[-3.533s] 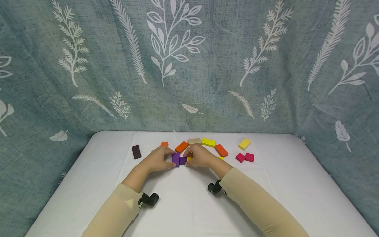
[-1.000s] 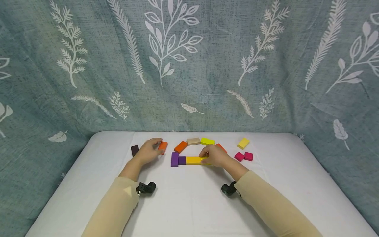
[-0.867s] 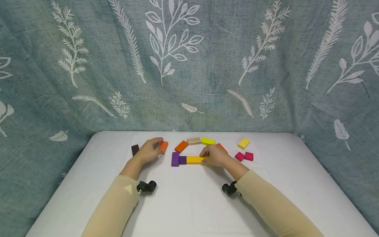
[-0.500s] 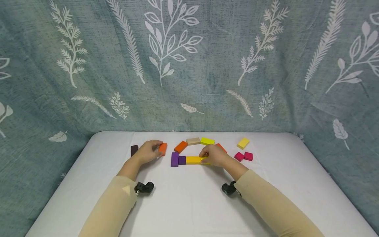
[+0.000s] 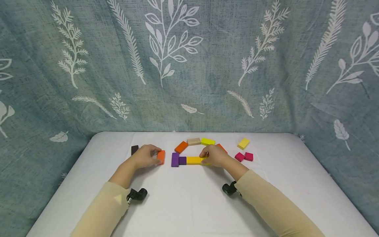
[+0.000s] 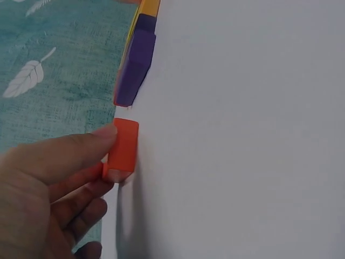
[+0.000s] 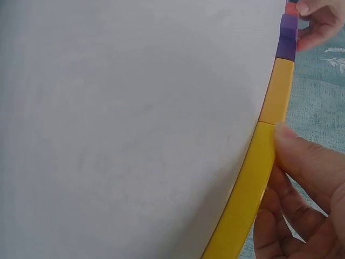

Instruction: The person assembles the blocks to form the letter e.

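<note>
My left hand (image 5: 144,156) pinches an orange block (image 5: 161,157) between thumb and fingers, just left of the row. In the left wrist view that orange block (image 6: 125,144) stands a short gap from a tall purple block (image 6: 136,62). The row runs from the purple block (image 5: 175,159) through a small dark purple block (image 5: 182,160) and a golden-yellow block (image 5: 193,160). At the right end, my right hand (image 5: 217,155) holds a yellow block (image 7: 242,189), thumb on one side and fingers on the other. Its end meets the golden-yellow block (image 7: 277,89).
Behind the row, an orange block (image 5: 181,146), a beige block (image 5: 193,141), a bright yellow block (image 5: 208,141) and another orange block (image 5: 221,148) form an arc. A dark brown block (image 5: 134,149) lies left; a yellow block (image 5: 243,143) and two crimson blocks (image 5: 248,156) lie right.
My left hand left the purple block, took the orange block and drew it toward me, slightly left. My right hand shifted right to the yellow block and has since stayed still.
</note>
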The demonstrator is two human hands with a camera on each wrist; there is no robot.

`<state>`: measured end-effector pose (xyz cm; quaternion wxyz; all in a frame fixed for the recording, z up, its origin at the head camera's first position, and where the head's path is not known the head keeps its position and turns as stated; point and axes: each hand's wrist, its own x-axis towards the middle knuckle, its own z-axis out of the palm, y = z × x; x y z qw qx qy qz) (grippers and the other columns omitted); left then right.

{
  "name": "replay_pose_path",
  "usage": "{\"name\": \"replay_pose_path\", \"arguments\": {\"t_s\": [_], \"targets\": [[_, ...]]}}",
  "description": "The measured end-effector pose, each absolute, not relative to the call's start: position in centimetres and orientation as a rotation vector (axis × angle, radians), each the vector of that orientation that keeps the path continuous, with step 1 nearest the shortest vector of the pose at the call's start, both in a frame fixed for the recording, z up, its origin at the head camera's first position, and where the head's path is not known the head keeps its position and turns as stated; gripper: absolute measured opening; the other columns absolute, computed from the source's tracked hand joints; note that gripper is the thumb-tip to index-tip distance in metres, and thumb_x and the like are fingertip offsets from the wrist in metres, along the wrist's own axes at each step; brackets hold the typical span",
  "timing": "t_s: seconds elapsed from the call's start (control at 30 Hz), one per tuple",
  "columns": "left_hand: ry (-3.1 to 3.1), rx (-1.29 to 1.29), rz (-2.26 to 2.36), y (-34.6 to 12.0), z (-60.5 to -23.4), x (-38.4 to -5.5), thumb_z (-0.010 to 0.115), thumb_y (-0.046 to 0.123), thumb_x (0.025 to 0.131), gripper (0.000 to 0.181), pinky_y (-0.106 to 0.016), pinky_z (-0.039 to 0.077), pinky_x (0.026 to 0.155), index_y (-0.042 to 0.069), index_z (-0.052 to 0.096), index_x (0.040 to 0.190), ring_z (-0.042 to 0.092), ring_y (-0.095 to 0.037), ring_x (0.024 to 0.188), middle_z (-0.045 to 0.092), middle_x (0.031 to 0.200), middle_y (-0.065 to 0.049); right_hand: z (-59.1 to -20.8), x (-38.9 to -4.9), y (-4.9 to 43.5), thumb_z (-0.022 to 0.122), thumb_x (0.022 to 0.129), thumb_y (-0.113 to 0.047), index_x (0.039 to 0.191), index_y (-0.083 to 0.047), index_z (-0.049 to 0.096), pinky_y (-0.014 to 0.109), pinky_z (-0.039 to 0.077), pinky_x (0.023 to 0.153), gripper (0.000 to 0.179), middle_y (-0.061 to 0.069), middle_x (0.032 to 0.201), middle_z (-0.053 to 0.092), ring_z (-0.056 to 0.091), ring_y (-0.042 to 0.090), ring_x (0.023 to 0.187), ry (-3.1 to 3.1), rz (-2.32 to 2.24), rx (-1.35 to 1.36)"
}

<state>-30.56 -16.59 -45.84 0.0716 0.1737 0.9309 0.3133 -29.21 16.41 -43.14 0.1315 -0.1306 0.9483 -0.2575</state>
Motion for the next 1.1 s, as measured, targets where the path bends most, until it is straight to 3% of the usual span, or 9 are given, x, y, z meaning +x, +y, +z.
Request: {"name": "replay_pose_path", "arguments": {"t_s": [0.47, 0.77, 1.1], "targets": [[2.785, 0.642, 0.801, -17.0, -44.5, -26.2, 0.081, 0.018, 0.081, 0.048, -0.057, 0.034, 0.106, 0.007, 0.069, 0.126, 0.051, -0.035, 0.125, 0.066, 0.126, -0.009, -43.2, -29.1, 16.4, 0.08, 0.086, -0.013, 0.1, -0.015, 0.078, 0.034, 0.051, 0.084, 0.015, -0.005, 0.097, 0.07, 0.059, 0.015, 0.09, 2.762, -0.736, -0.396], [2.797, 0.711, 0.816, -16.4, -45.0, -24.5, 0.086, 0.024, 0.077, 0.047, -0.048, 0.041, 0.101, 0.011, 0.072, 0.119, 0.056, -0.025, 0.113, 0.067, 0.117, -0.001, -43.2, -29.2, 16.5, 0.08, 0.086, -0.012, 0.101, -0.014, 0.078, 0.034, 0.051, 0.085, 0.016, -0.003, 0.098, 0.07, 0.06, 0.016, 0.092, 2.748, -0.749, -0.401], [2.807, 0.807, 0.804, -13.8, -45.2, -22.8, 0.087, 0.032, 0.077, 0.05, -0.046, 0.037, 0.1, 0.011, 0.069, 0.118, 0.055, -0.023, 0.112, 0.066, 0.116, -0.001, -43.3, -29.3, 16.5, 0.08, 0.086, -0.013, 0.101, -0.014, 0.078, 0.035, 0.051, 0.085, 0.015, -0.004, 0.097, 0.069, 0.06, 0.016, 0.092, 2.748, -0.746, -0.404]]}}
